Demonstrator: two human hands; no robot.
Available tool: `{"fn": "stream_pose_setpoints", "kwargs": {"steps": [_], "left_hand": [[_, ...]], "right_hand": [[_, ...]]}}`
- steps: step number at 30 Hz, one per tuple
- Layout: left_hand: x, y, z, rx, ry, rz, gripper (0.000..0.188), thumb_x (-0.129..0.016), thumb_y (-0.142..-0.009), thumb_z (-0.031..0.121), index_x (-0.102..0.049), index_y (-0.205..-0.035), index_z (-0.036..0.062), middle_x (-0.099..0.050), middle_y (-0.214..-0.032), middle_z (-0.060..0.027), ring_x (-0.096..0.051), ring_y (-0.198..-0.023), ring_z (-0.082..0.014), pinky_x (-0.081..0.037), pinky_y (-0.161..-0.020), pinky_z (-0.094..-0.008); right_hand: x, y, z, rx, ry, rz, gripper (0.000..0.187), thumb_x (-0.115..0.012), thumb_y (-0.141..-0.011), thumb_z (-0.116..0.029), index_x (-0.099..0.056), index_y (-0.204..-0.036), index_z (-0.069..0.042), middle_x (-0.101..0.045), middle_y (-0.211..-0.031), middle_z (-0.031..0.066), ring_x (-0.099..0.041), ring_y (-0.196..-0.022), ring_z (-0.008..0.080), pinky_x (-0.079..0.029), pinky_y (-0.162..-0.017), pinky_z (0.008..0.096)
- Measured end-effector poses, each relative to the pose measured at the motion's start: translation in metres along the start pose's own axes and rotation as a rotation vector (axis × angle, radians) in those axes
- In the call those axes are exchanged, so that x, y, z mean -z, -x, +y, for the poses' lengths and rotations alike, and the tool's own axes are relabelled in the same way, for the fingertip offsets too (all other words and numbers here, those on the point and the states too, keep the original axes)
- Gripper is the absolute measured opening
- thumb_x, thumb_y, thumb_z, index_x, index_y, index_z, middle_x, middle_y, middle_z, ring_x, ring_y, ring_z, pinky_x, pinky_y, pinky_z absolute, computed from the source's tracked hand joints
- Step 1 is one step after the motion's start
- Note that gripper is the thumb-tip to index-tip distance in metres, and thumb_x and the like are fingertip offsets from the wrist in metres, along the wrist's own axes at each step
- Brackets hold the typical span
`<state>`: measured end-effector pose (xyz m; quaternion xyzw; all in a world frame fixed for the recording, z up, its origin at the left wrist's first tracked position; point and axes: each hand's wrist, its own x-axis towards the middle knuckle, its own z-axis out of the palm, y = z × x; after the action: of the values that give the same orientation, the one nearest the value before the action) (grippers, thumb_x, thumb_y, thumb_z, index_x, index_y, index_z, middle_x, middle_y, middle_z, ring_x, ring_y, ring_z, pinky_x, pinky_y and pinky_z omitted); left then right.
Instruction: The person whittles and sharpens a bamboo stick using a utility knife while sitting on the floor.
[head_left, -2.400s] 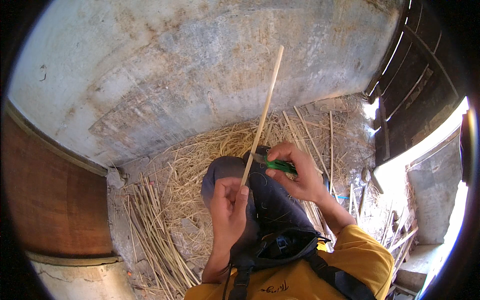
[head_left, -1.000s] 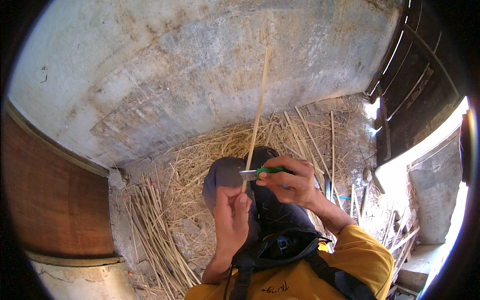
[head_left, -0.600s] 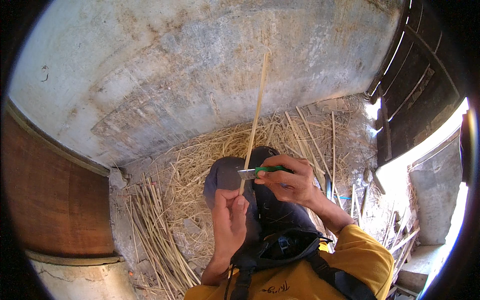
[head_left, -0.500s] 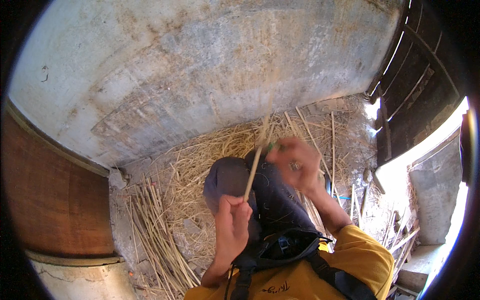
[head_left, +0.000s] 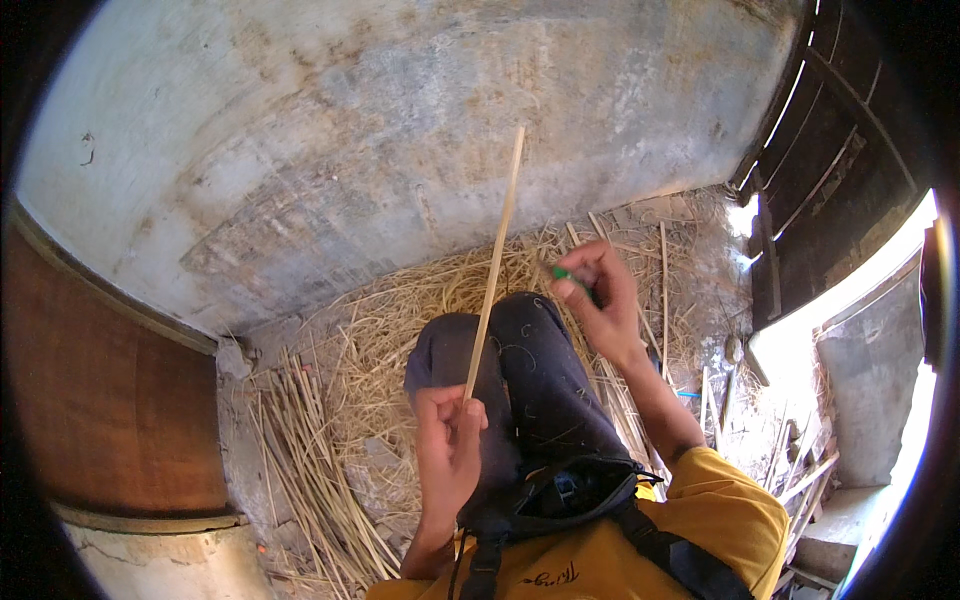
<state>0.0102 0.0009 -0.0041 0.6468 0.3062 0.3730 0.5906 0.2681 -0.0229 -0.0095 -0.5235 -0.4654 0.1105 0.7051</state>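
My left hand (head_left: pixel 447 445) pinches the lower end of a pale bamboo strip (head_left: pixel 495 262) between thumb and fingers. The strip rises upright and slightly tilted to the right, its far end standing out against the wall. Off to the right of the strip and apart from it, my right hand (head_left: pixel 612 312) is closed around a small green-handled knife (head_left: pixel 560 272). Only part of its handle and a short, dark blade show; the fingers hide the rest. Both hands are over my dark trousers (head_left: pixel 540 385), which carry thin curled shavings.
Straw-coloured shavings (head_left: pixel 385 345) cover the floor around my knees. A bundle of long strips (head_left: pixel 315 470) lies at the left, and more sticks (head_left: pixel 665 290) lie at the right. Ahead is a stained grey wall (head_left: pixel 400 150); a brown wooden panel (head_left: pixel 110 390) stands at the left.
My right hand has moved slightly up and right, away from the strip, and is no longer blurred. My left hand has shifted slightly left; the strip's upper part now shows sharply.
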Motion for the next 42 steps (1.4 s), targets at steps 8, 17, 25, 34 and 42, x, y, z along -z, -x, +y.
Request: {"fn": "stream_pose_setpoints", "kwargs": {"steps": [8,17,25,34,42], "left_hand": [[-0.010,-0.015,0.008,-0.022,0.096,-0.058,0.015,-0.051,-0.110,0.006,-0.045,-0.123,0.0006,-0.060,-0.097,-0.0079,-0.055,-0.086,-0.0098,-0.044,-0.077,-0.0239],[-0.013,-0.018,0.009,-0.022,0.145,-0.050,0.012,-0.052,-0.109,0.003,-0.047,-0.120,0.0007,-0.059,-0.100,-0.0076,-0.055,-0.089,-0.0103,-0.046,-0.081,-0.0245],[-0.020,-0.021,0.008,-0.038,0.191,0.016,0.020,-0.059,-0.109,0.018,-0.048,-0.114,0.0037,-0.058,-0.089,-0.0038,-0.049,-0.079,-0.0090,-0.041,-0.071,-0.0252],[-0.019,-0.013,0.006,-0.087,0.099,0.035,0.012,-0.055,-0.108,0.003,-0.051,-0.119,-0.0010,-0.056,-0.100,-0.0071,-0.054,-0.087,-0.0110,-0.047,-0.080,-0.0250],[-0.017,-0.013,0.006,-0.178,-0.108,0.076,0.008,-0.053,-0.109,0.006,-0.049,-0.114,0.0014,-0.055,-0.091,-0.0058,-0.049,-0.083,-0.0107,-0.045,-0.077,-0.0265]], "right_hand": [[-0.016,0.022,-0.033,0.307,0.213,-0.249,0.031,-0.090,-0.081,-0.013,-0.069,-0.102,-0.006,-0.072,-0.095,0.0111,-0.074,-0.080,0.0273,-0.058,-0.066,0.0343],[-0.021,0.032,-0.033,0.350,0.340,-0.241,0.026,-0.091,-0.078,-0.013,-0.072,-0.097,-0.010,-0.070,-0.092,0.0063,-0.071,-0.067,0.0217,-0.053,-0.051,0.0336],[-0.022,0.033,-0.028,0.402,0.354,-0.206,0.026,-0.091,-0.077,-0.014,-0.074,-0.096,-0.012,-0.069,-0.090,0.0051,-0.068,-0.061,0.0202,-0.051,-0.047,0.0336],[-0.021,0.031,-0.028,0.441,0.413,-0.161,0.024,-0.090,-0.077,-0.010,-0.073,-0.093,-0.013,-0.068,-0.089,0.0039,-0.067,-0.058,0.0179,-0.049,-0.045,0.0328],[-0.026,0.033,-0.021,0.443,0.382,-0.157,0.024,-0.090,-0.076,-0.009,-0.073,-0.093,-0.012,-0.068,-0.088,0.0046,-0.066,-0.059,0.0177,-0.049,-0.045,0.0328]]}}
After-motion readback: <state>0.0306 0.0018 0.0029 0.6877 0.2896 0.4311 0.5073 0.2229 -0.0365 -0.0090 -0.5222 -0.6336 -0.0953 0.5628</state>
